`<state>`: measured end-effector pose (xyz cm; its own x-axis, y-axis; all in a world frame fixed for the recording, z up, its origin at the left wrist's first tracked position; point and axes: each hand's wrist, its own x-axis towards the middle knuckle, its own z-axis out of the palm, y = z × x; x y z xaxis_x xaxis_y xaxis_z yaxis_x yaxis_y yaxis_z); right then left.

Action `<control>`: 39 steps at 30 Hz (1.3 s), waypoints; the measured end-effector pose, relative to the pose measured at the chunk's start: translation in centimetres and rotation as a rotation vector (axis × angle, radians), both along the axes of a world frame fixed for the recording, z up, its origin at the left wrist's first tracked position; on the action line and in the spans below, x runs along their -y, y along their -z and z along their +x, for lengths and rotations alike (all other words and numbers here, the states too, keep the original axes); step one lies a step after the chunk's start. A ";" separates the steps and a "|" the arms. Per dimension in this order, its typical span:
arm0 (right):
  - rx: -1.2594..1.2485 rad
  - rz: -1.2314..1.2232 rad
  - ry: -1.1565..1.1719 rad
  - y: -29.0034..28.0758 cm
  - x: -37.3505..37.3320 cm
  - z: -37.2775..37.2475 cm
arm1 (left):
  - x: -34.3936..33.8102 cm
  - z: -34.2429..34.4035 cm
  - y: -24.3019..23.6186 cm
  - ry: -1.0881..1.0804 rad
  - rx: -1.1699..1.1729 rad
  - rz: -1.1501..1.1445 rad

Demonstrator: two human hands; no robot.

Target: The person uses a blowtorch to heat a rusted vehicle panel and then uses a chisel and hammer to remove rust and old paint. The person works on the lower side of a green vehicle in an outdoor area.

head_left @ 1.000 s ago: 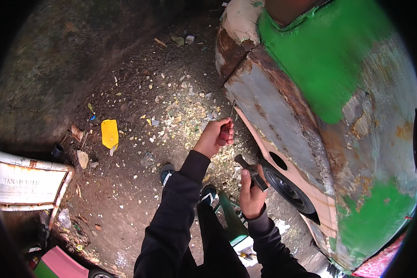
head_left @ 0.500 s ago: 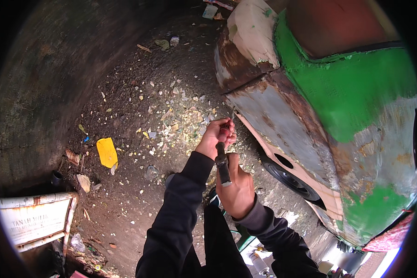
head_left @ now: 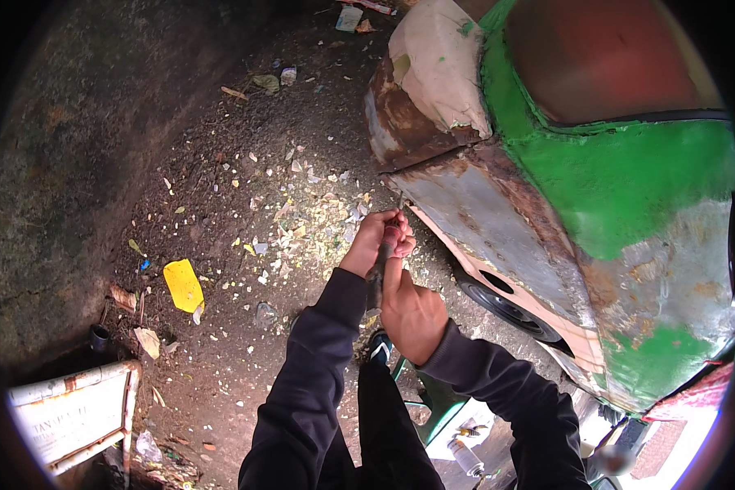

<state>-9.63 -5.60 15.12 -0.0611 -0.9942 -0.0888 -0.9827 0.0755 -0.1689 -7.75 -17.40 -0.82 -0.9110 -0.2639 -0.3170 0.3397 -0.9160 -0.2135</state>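
My left hand (head_left: 367, 243) is closed round the red handle of a chisel-like tool (head_left: 394, 234). Its thin metal shank points away from me, up to the lower edge of a worn car body (head_left: 498, 229); whether the tip touches cannot be told. Close behind it, my right hand (head_left: 415, 317) grips a hammer whose dark head (head_left: 376, 286) lies in line with the tool's butt. Most of the hammer's handle is hidden by my fist. The car panel beside the tool is bare grey metal with brown rust, under green paint (head_left: 629, 171).
A wheel (head_left: 510, 310) sits under the car's side. Pale flakes (head_left: 322, 216) and a yellow piece (head_left: 183, 286) litter the dirt ground. At the lower left stands a rusty framed sign (head_left: 77, 412); a spray can (head_left: 465, 457) lies near my right forearm. A dark wall (head_left: 65, 163) rises at left.
The hammer head has come in against the butt of the red-handled tool, and my right hand has turned slightly. The view has shifted a little; my left hand keeps its hold.
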 end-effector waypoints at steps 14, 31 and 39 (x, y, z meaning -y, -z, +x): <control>0.144 -0.042 -0.101 -1.9 -1.2 0.3 | 0.6 0.5 -0.8 0.046 0.112 0.058; 0.120 -0.085 -0.007 0.5 -0.9 -0.4 | 0.8 -0.1 1.1 0.109 0.154 -0.067; 0.116 0.160 -0.011 3.3 -2.1 -1.6 | -0.7 0.8 2.0 0.118 0.265 -0.249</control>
